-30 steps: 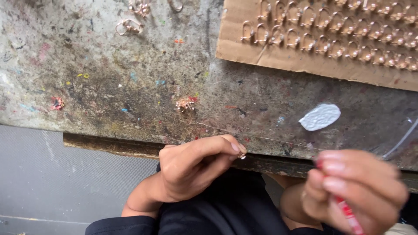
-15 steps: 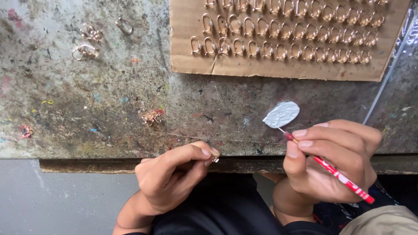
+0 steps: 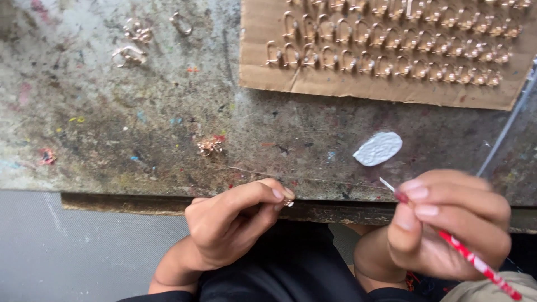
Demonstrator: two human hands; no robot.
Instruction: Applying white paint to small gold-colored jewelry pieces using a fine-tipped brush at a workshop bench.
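The right hand (image 3: 447,223), in the lower right of the frame, is pinching a thin red-and-white brush (image 3: 475,262) between thumb and fingers, gripping it close to its white tip, which is pointing up and to the left while the handle is running down toward the lower right corner. The left hand (image 3: 235,223), at lower centre, is closing thumb and forefinger on a tiny gold-coloured earring piece (image 3: 288,203), holding it right at the front edge of the paint-stained workbench (image 3: 112,140). The piece is lying to the left of the brush tip and at about the same height, with a clear gap between the two. The white paint blob (image 3: 378,148) is sitting on the bench just above and slightly left of the tip, nearer to the right hand than to the left. Further up, a cardboard sheet (image 3: 335,84) is carrying rows of similar gold hooks in the upper right, and loose gold pieces (image 3: 210,145) are lying left of centre
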